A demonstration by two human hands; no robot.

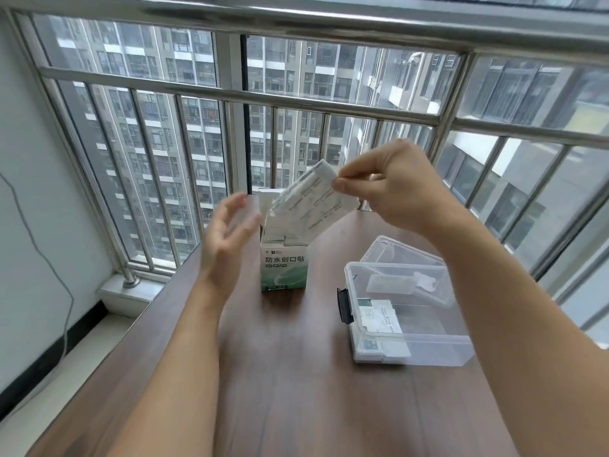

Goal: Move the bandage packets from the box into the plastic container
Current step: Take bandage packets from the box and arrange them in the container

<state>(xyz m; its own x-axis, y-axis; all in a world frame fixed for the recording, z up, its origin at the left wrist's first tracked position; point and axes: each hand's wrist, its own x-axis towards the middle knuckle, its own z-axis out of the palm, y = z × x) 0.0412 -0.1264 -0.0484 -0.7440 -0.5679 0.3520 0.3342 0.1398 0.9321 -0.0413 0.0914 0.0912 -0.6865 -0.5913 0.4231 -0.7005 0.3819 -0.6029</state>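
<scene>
Nearest the camera, the clear rectangular plastic container [408, 338] is sitting open on the dark brown wooden tabletop [290, 374]. White printed items, judged to be bandage packets, are lying flat on its floor at the left end, so part of the transfer appears done. Its transparent lid [398, 255] is lying just behind it.

Further back, the white and green cardboard bandage box [285, 270] is standing upright with its top flap open. Edges of more packets are showing inside, so much of the work remains.

The left hand [227, 235] is hovering just beside the box with fingers spread and relaxed, holding nothing. The right hand [392, 188] is pinching a strip of white bandage packets [313, 201] between thumb and fingertips, above the box opening, its lower end near the rim. This strip is not yet placed in the container.
</scene>
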